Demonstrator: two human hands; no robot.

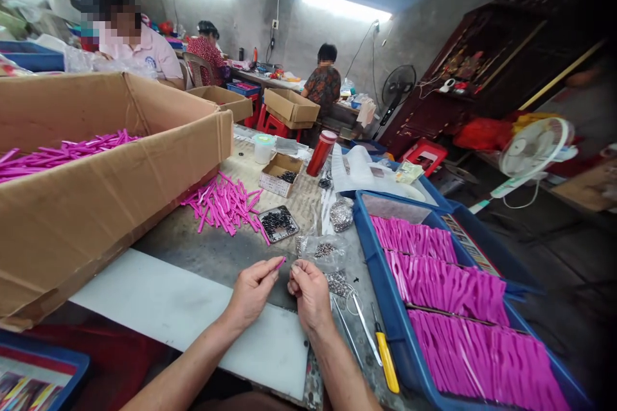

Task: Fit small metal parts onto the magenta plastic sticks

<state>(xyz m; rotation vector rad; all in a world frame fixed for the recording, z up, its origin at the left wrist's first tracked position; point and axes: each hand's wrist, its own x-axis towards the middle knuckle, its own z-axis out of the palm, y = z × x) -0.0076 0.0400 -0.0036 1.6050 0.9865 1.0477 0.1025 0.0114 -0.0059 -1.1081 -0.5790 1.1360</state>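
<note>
The left hand [253, 289] pinches a small magenta piece [281, 262] between thumb and index finger, with only its narrow tip showing beyond the fingertips; the rest is hidden by the grip. What shows is a bright, saturated pink-purple. The right hand [311, 289] is just beside it, thumb and index finger brought together and the other fingers curled in; whether anything sits in that pinch I cannot tell. Both hands are above the worktop [193, 255], near the edge of a pale board [193, 308].

Ahead and to the left lies a loose heap of magenta strips [224, 205], slim, straight-looking and smooth, crossing one another at all angles. More strips of the same colour fill part of a large cardboard box [159, 173]. On the right, a blue crate [362, 250] carries three rows of magenta pieces [448, 289], packed upright side by side, their outlines slightly wavy.

Beyond the hands, a shallow tray [295, 229] of small black parts touches the end of the heap, and a clear bag [332, 257] contains small metallic bits. A yellow-handled screwdriver [388, 363] lies beside the crate, near slim metal tweezers [369, 334].
</note>
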